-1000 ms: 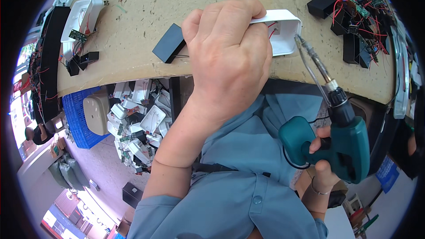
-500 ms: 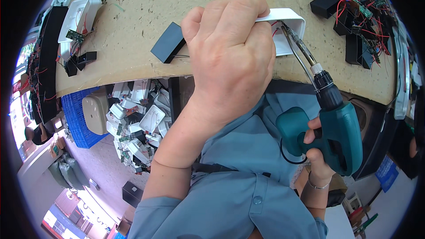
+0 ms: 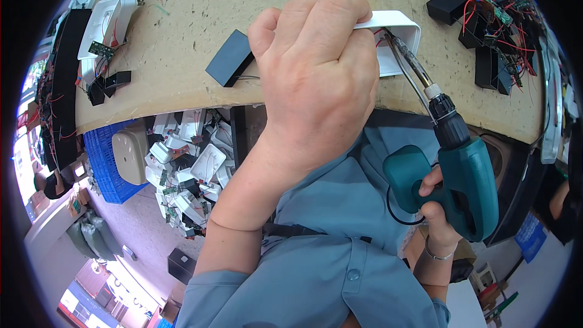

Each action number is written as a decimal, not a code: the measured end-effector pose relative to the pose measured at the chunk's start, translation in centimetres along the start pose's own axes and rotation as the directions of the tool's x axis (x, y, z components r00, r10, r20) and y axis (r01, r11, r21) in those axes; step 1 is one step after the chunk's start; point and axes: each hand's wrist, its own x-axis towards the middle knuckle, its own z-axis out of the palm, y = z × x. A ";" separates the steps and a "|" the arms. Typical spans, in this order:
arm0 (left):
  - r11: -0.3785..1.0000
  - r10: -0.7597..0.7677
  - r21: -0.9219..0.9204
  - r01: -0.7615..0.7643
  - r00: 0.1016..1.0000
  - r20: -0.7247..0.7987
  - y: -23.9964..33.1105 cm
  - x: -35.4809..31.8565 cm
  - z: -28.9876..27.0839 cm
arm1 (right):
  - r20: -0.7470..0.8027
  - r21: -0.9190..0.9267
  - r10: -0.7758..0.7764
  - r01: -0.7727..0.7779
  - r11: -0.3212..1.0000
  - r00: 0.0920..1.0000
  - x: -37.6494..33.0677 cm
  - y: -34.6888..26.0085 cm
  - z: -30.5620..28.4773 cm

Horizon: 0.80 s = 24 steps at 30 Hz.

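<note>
While the left hand (image 3: pixel 316 79) clamps a white plastic housing (image 3: pixel 398 39) on the cardboard-topped bench (image 3: pixel 194 30), the right hand (image 3: pixel 438 206) grips a teal electric screwdriver (image 3: pixel 461 176), bit inside the housing.

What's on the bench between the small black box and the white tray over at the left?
Head view: nothing but bare brown board between the black box and the white tray.

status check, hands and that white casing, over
Left hand clamps white casing on bench. Right hand grips teal drill, bit inside casing. Nothing blocking.
</note>
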 end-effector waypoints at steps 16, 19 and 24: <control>0.982 0.021 0.185 -0.045 0.991 0.131 1.0 1.0 -1.9 | 0.018 -0.051 -0.078 0.079 0.996 0.997 -0.4 0.0 0.0; 0.974 0.019 0.220 -0.054 0.987 0.157 1.1 1.1 -2.2 | 0.025 -0.026 -0.115 0.115 0.993 0.993 -0.5 0.4 -0.1; 0.960 0.016 0.270 -0.071 0.980 0.200 1.2 1.3 -2.4 | 0.051 -0.064 -0.072 0.076 0.995 0.996 -1.3 0.8 -0.5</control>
